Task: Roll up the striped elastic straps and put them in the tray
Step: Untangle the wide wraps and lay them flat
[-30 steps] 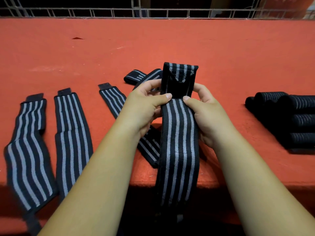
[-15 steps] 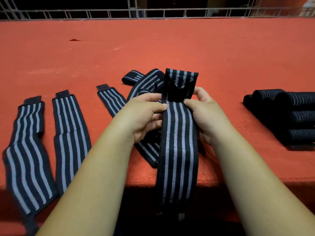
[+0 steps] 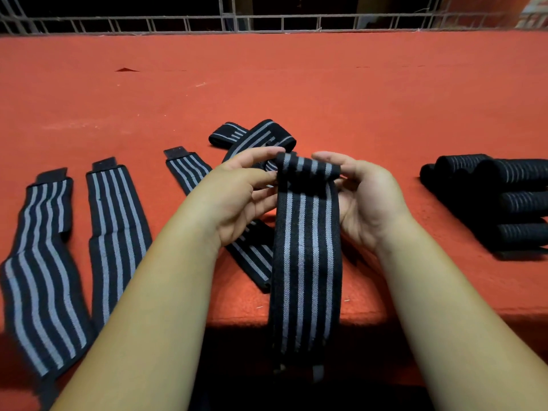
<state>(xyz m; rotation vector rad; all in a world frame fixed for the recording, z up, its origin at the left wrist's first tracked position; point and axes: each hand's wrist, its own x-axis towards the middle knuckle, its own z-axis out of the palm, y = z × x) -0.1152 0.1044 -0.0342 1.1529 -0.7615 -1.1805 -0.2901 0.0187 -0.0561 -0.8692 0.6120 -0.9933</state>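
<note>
A black strap with grey stripes (image 3: pixel 305 256) hangs over the table's front edge, its top end folded over into a first small roll (image 3: pixel 308 169). My left hand (image 3: pixel 240 200) pinches the roll's left end and my right hand (image 3: pixel 367 197) holds its right end, fingers curled round it. Two flat straps (image 3: pixel 38 271) (image 3: pixel 118 223) lie at the left. Another strap (image 3: pixel 189 170) lies under my left hand beside a crumpled one (image 3: pixel 258 134). Several rolled straps (image 3: pixel 504 200) are stacked at the right; any tray under them is hidden in the dark.
The red felt table top (image 3: pixel 326 84) stretches far back to a metal wire rail (image 3: pixel 267 23). Its front edge (image 3: pixel 237 318) runs under my forearms, with dark space below.
The strap's upright top flap has been folded down toward me into a small roll. Both hands have turned from pinching the flat strap to holding the roll's ends.
</note>
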